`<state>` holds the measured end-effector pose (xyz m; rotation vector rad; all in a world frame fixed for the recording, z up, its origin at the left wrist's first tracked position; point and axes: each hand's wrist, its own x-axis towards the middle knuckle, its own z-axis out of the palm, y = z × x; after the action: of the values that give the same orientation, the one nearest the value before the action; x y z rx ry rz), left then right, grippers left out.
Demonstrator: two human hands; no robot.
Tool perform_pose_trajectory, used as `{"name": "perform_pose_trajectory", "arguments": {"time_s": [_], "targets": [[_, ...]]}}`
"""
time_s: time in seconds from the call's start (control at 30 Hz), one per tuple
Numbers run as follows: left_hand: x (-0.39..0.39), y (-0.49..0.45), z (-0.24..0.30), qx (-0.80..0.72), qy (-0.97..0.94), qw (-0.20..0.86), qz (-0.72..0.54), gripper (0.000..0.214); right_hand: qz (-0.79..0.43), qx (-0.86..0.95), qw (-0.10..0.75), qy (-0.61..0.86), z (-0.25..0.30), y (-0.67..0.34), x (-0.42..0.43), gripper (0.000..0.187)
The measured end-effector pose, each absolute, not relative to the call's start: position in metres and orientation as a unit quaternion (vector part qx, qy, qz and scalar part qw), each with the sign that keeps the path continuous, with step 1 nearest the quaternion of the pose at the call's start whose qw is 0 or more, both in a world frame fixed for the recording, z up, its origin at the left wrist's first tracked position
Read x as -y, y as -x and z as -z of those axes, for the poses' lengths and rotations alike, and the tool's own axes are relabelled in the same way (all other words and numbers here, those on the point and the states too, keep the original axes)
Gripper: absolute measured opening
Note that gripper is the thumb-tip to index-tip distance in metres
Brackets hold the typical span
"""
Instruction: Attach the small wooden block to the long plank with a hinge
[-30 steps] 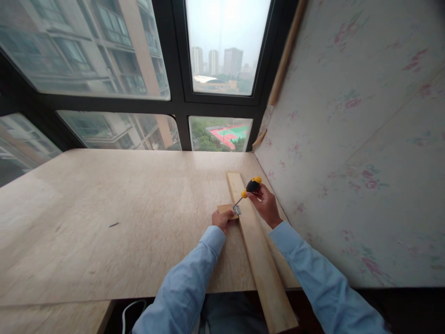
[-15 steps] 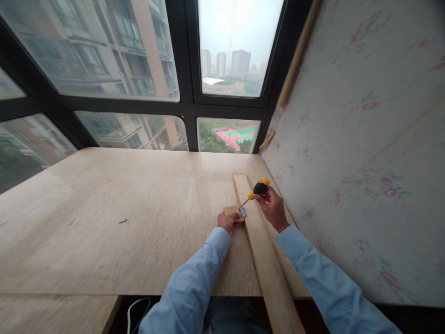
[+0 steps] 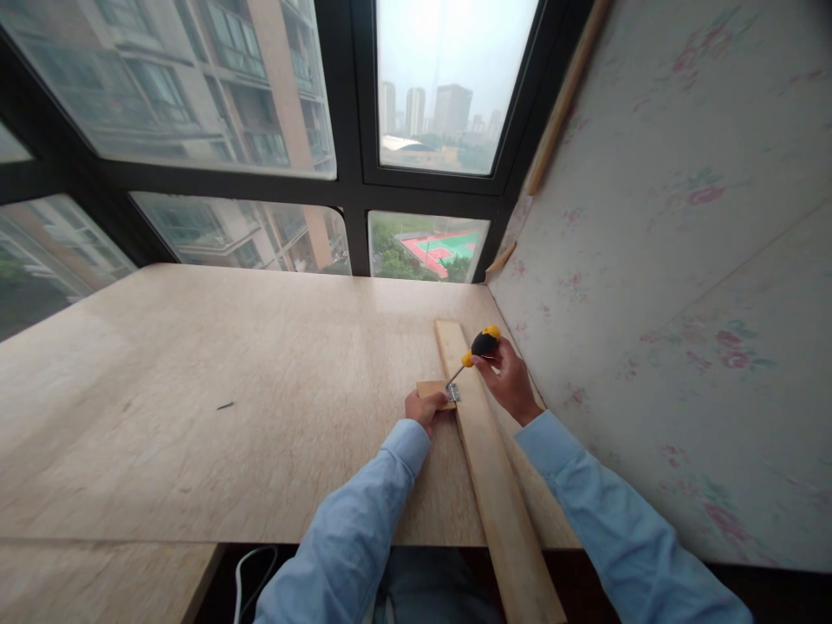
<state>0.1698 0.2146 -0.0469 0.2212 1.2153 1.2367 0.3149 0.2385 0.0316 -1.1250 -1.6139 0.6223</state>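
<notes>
A yellow and black screwdriver (image 3: 484, 341) is gripped in my right hand (image 3: 512, 381), its shaft slanting down to the left. The tip meets a small metal hinge (image 3: 453, 393), which lies across the joint between a small wooden block (image 3: 429, 389) and a long wooden board (image 3: 484, 459). My left hand (image 3: 425, 407) is closed on the small block, with the thumb by the hinge. Whether the tip sits in a screw is too small to make out.
The beige stone-like ledge (image 3: 292, 347) runs to the dark window frame (image 3: 260, 184). A small thin dark piece (image 3: 224, 406) lies to the left. Wallpapered wall (image 3: 650, 303) rises close on the right. A white cable (image 3: 239, 576) hangs below the front edge, over which the board extends.
The view has shifted slightly. Both hands keep their hold, and the screwdriver's tip stays at the hinge, with its handle at nearly the same slant.
</notes>
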Motion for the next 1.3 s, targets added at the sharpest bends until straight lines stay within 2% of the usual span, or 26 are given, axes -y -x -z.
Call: {"name": "perform_pose_trajectory", "arguments": {"time_s": [0.07,0.23,0.37,0.57,0.7,0.8,0.87,0.97,1.07,1.2,1.3], "targets": [[-0.215,-0.170,0.047,-0.533,-0.098,0.642,-0.542,0.032,-0.259,0.674,0.511,0.466,-0.032,-0.315,-0.239,0.052],[-0.215,-0.171,0.047,-0.526,-0.099,0.644,-0.546,0.031,-0.200,0.723,0.467,0.468,-0.044,-0.318,-0.238,0.079],[-0.214,-0.170,0.045,-0.528,-0.091,0.644,-0.546,0.032,-0.136,0.800,0.369,0.453,-0.068,-0.320,-0.241,0.066],[-0.213,-0.169,0.041,-0.527,-0.087,0.648,-0.543,0.033,-0.138,0.841,0.225,0.472,-0.114,-0.319,-0.246,0.049],[-0.213,-0.169,0.041,-0.524,-0.085,0.650,-0.544,0.033,-0.024,0.847,0.089,0.524,-0.142,-0.306,-0.240,0.028],[-0.213,-0.168,0.041,-0.525,-0.090,0.649,-0.544,0.033,0.094,0.805,-0.002,0.586,-0.154,-0.292,-0.234,0.048],[-0.213,-0.168,0.041,-0.529,-0.091,0.645,-0.544,0.033,0.131,0.782,-0.036,0.608,-0.157,-0.284,-0.232,0.058],[-0.213,-0.168,0.041,-0.538,-0.093,0.639,-0.542,0.031,0.126,0.783,-0.050,0.607,-0.152,-0.278,-0.232,0.051],[-0.213,-0.168,0.042,-0.538,-0.096,0.640,-0.540,0.030,0.074,0.832,0.008,0.550,-0.143,-0.279,-0.236,0.037],[-0.214,-0.168,0.043,-0.531,-0.095,0.645,-0.542,0.029,-0.036,0.872,0.092,0.480,-0.135,-0.287,-0.243,0.035],[-0.215,-0.167,0.044,-0.531,-0.089,0.649,-0.537,0.030,-0.109,0.840,0.060,0.528,-0.140,-0.291,-0.244,0.038]]}}
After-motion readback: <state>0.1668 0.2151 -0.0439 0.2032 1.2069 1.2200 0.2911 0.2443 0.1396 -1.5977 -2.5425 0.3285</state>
